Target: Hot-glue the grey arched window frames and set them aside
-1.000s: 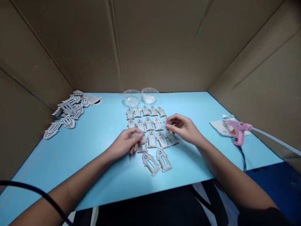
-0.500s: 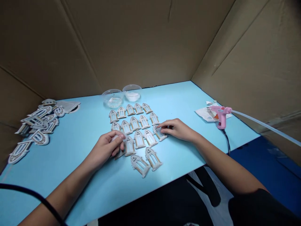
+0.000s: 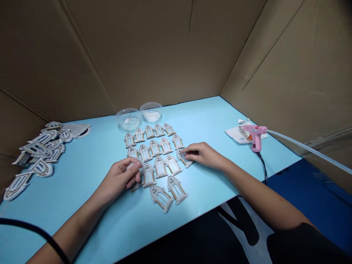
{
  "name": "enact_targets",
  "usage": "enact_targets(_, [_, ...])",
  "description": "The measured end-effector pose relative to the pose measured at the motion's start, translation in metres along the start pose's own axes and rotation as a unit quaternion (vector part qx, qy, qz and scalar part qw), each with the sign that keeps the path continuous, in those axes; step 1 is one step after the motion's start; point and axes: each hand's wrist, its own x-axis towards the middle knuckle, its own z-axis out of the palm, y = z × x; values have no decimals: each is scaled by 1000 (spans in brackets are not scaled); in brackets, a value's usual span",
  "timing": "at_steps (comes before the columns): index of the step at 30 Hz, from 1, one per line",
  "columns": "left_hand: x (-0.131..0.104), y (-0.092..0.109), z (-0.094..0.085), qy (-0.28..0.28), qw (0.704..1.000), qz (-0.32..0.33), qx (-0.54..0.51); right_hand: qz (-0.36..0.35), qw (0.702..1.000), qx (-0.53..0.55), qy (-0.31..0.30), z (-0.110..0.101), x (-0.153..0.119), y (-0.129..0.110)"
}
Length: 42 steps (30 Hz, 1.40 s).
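Observation:
Several small arched window pieces lie in rows on the light blue table. My left hand is at the left end of the third row, its thumb and fingers closed on thin translucent sheets. Under its fingers, one window piece is partly hidden. My right hand rests at the right end of that row, fingers curled together at a window piece; its fingertips touch the piece, and whether they pinch something small cannot be made out. Two more window pieces lie nearest the front edge.
Two clear bowls, one with clear bits and one with white material, stand at the back. Arched pieces are heaped at the left. A pink glue gun lies on the right, its cable hanging over the edge. Cardboard walls surround the table.
The view has shifted slightly, so the table contents appear a little lower and further left. Both hands stay at nearly the same window pieces.

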Motion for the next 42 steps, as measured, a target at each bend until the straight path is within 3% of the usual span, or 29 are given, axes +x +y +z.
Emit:
enact_targets(4, [-1,1,1,-7,1000,1,-7,-25,997,-64,18,2,0,-2])
enact_targets(12, [-2,-1,3,-19,1000,18,5,-40,997,-71,-10,0,-4,-5])
enact_targets(17, [-8,-4,12,-40,995,31,83,-96,994,-42,33,17,-2,-43])
enact_targets(21, [-14,-4,19,-96,987,57,114,-171,984,16,-52,48,1,-79])
enact_targets(24, [-16,-5,20,-122,982,71,125,-214,975,15,-56,65,6,-89])
enact_targets(28, [-13,-6,16,-74,984,112,118,-148,989,30,-11,64,7,-81])
enact_targets(31, [-9,-6,12,-43,993,99,45,-62,996,59,-23,57,3,-77])
enact_targets(34, [-7,-4,7,-64,994,81,31,-39,995,39,-88,54,0,-81])
enact_targets(38, [-12,2,1,-167,953,128,217,-80,983,9,-162,52,0,-88])
enact_targets(40, [-14,3,1,-196,932,140,271,-92,984,-3,-154,48,8,-87])
enact_targets(42, [-15,2,1,-186,929,149,283,-86,990,-19,-107,41,26,-84])
